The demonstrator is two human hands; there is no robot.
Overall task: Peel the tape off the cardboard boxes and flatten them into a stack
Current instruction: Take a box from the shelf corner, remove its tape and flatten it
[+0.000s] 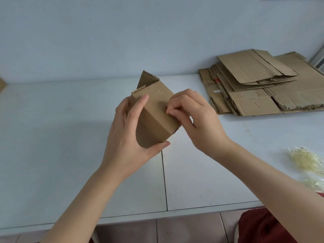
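Observation:
A small brown cardboard box (154, 113) is held up above the white table (52, 137), tilted, with one flap standing open at its far end. My left hand (126, 137) grips it from the left, thumb under its near end and index finger along its top face. My right hand (196, 118) is at the box's right edge, its fingertips curled and pinching at the surface there; whether tape is between them cannot be made out. A stack of flattened cardboard boxes (263, 85) lies at the back right of the table.
Crumpled clear tape (305, 160) lies in a wad near the table's right edge. A seam (164, 181) runs down the table between two panels. Another piece of cardboard (2, 85) shows at the far left edge. The wall stands right behind the table.

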